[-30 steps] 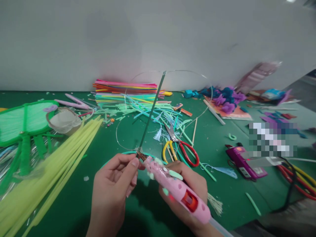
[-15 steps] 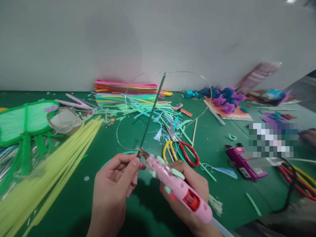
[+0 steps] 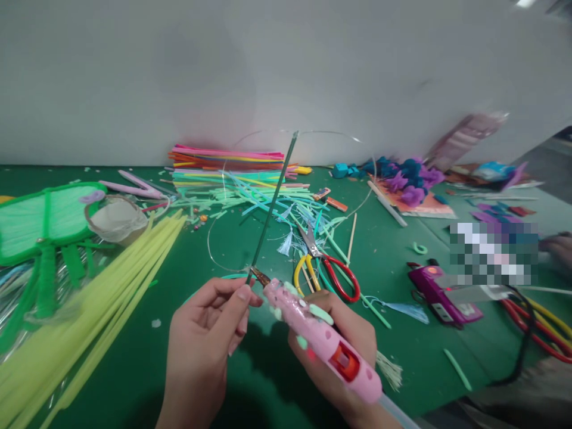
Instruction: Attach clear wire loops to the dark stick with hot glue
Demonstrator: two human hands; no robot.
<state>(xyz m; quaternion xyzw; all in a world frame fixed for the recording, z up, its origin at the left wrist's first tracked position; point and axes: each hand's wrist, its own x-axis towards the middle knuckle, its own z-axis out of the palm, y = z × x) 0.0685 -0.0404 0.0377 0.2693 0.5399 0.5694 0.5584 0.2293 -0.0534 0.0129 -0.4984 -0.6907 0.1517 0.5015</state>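
My left hand (image 3: 208, 339) pinches the lower end of a thin dark green stick (image 3: 273, 205), which leans up and to the right. A fine clear wire (image 3: 210, 250) loops out on both sides of the stick, meeting it near its top and bottom. My right hand (image 3: 344, 339) is closed around a pink hot glue gun (image 3: 319, 333) with an orange part in its side and a clear glue stick at the back. The glue gun's brown nozzle (image 3: 260, 275) points at the stick just above my left fingertips and seems to touch it.
Scissors (image 3: 315, 250) with red and yellow handles lie beyond my right hand. Yellow pipe cleaners (image 3: 120, 298) and a green fan-shaped piece (image 3: 44, 220) are at left. Coloured pipe cleaners (image 3: 227, 161) lie by the wall. A purple glue gun (image 3: 442, 295) rests at right, near another person's hand (image 3: 558, 247).
The wire loop and the stick's top have shifted slightly left. Both hands keep nearly the same place and hold.
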